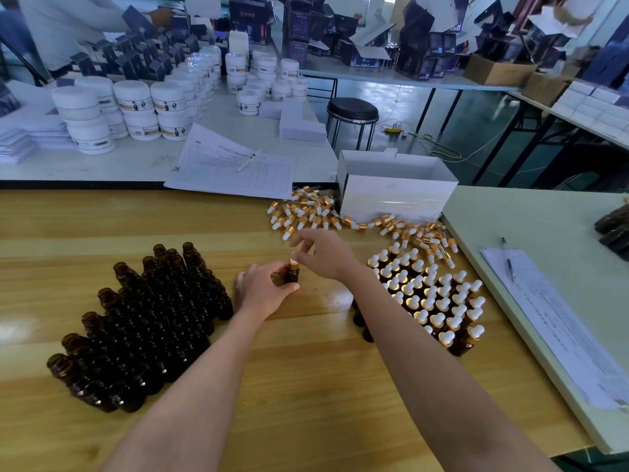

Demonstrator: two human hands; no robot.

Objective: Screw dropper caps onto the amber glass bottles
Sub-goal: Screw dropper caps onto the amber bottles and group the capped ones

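Here, left grip point(263, 287) curls round a bottle point(292, 274); right grip point(323, 253) pinches the cap point(293, 258) atop it.

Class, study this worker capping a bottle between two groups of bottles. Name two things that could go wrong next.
1. The right forearm passes close beside the capped bottles; a swing might topple some.
2. The dropper cap sits on the held bottle; started crooked, it may cross-thread.

Dozens each of uncapped bottles point(153, 318), capped bottles point(432, 301) and loose dropper caps point(306, 212). One white box point(394, 195), one stool point(352, 110), two pens point(507, 260).
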